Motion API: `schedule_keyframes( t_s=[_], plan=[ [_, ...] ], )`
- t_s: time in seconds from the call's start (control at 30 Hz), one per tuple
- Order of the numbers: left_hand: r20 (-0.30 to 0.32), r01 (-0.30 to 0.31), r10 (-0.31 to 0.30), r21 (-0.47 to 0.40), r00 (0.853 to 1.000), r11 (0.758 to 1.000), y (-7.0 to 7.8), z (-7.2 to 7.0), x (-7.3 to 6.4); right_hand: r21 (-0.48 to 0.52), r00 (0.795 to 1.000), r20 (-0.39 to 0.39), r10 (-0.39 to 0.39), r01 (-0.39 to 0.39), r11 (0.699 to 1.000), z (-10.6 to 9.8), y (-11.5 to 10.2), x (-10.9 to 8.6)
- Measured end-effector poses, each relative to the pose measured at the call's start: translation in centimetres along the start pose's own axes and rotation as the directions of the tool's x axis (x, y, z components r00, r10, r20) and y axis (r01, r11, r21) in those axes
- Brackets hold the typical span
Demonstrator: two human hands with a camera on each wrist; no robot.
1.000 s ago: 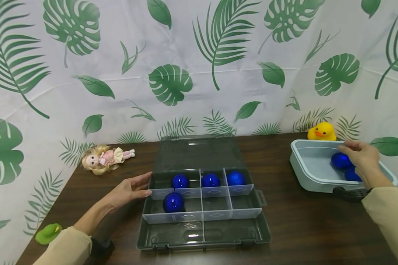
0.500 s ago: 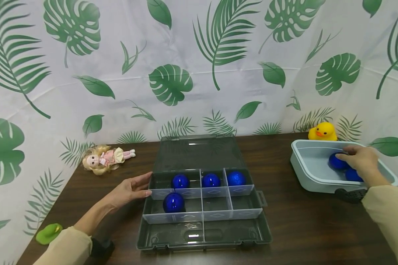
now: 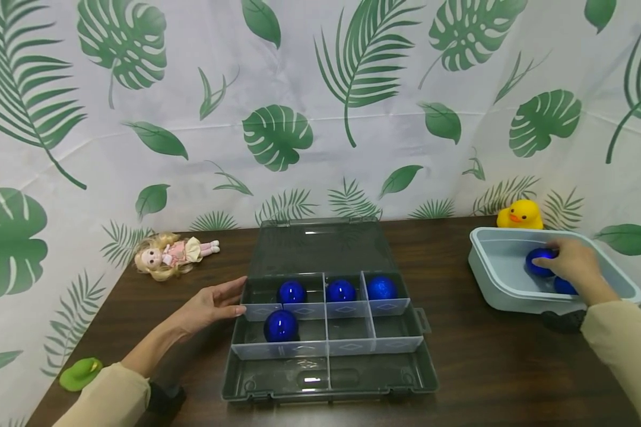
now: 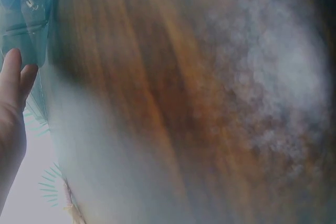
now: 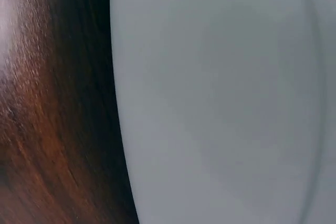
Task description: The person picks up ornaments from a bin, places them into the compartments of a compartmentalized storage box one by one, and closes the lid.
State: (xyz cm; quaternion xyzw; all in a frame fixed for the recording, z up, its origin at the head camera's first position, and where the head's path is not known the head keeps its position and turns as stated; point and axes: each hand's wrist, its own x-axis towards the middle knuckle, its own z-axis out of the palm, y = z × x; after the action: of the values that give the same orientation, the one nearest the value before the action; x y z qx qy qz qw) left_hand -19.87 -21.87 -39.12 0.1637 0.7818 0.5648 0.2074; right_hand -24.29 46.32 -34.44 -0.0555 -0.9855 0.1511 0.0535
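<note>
In the head view my right hand [image 3: 574, 264] reaches into a pale blue tub [image 3: 491, 276], thumb and fingers around a shiny blue ball [image 3: 538, 264]. A second blue ball [image 3: 563, 287] lies beside it, partly hidden by the hand. My left hand [image 3: 208, 307] rests against the left side of an open grey see-through divided box [image 3: 278, 376], its thumb at the rim. The box's back row holds two glossy balls and a glittery blue ball [image 3: 381, 288]; a larger glossy ball [image 3: 281, 326] sits in the middle row's left compartment. The left wrist view shows those fingers [image 4: 11, 77] at the box.
A yellow rubber duck [image 3: 520, 214] stands behind the tub. On the back left of the dark wooden table [image 3: 491, 362] lies a doll [image 3: 176, 254], with a green toy [image 3: 80, 373] nearer the front. The box's lid [image 3: 323, 246] lies folded back toward the leaf-print curtain [image 3: 203, 148].
My right hand has come down and slightly left inside the tub, and the ball between its fingers has shifted a little left with it. The left hand stays at the box.
</note>
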Motion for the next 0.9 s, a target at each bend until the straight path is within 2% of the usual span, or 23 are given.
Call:
schedule_keyframes(
  t_s=[0.13, 0.27, 0.4, 0.5, 0.6, 0.7, 0.83, 0.9],
  plan=[
    [0.012, -0.01, 0.01, -0.008, 1.0, 1.0, -0.1, 0.0, 0.1, 0.034, 1.0, 0.005, 0.01, -0.011, 0.999, -0.1, -0.6, -0.6],
    [0.013, -0.013, 0.013, -0.021, 1.0, 1.0, -0.1, 0.0, 0.1, 0.105, 0.999, -0.042, 0.01, -0.006, 0.994, -0.5, -2.1, -1.4],
    [0.012, -0.014, 0.014, -0.021, 1.0, 1.0, -0.2, -0.1, 0.0, 0.193, 0.994, -0.107, -0.007, 0.028, 0.981, -0.9, -4.8, -2.4],
    [0.017, -0.014, 0.015, -0.026, 1.0, 1.0, -0.1, -0.1, 0.0, 0.28, 0.985, -0.164, -0.043, 0.089, 0.956, -1.2, -7.5, -3.1],
    [0.014, -0.016, 0.016, -0.025, 1.0, 1.0, -0.1, 0.0, 0.1, 0.396, 0.976, -0.19, -0.102, 0.171, 0.902, -1.2, -10.3, -3.7],
    [0.008, -0.016, 0.016, -0.023, 1.0, 1.0, -0.2, -0.1, 0.0, 0.535, 0.977, -0.147, -0.151, 0.207, 0.819, -0.7, -13.3, -4.3],
    [0.009, -0.018, 0.019, -0.021, 1.0, 1.0, -0.2, -0.1, 0.0, 0.692, 0.977, -0.033, -0.208, 0.173, 0.701, 0.3, -17.3, -5.3],
    [0.012, -0.025, 0.025, -0.016, 1.0, 1.0, -0.2, -0.1, 0.0, 0.781, 0.969, 0.034, -0.246, 0.128, 0.612, 0.8, -19.0, -5.8]
  ],
)
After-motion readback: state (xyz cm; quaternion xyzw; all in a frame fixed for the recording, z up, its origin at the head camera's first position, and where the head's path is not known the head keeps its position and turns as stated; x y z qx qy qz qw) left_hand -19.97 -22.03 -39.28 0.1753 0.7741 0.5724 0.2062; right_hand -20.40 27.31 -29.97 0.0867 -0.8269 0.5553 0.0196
